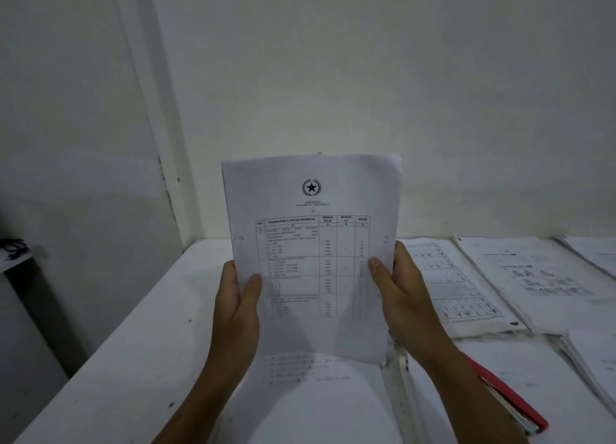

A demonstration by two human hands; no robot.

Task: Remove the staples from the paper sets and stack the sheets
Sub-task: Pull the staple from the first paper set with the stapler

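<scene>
Hands are holding one paper set [311, 253] upright above the bench [140, 337]: our left hand [238, 305] and right hand [401, 292] are each gripping a side edge, thumb in front. We are judging this as squaring or checking for staples; next, laying it on the stack [310, 387] below. Thin, matte, slightly rumpled sheets. Red stapler [510, 398] is lying beside our right wrist.

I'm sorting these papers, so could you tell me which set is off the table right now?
The set with the star emblem, held upright by both hands; the other paper piles lie flat on the table.
</scene>
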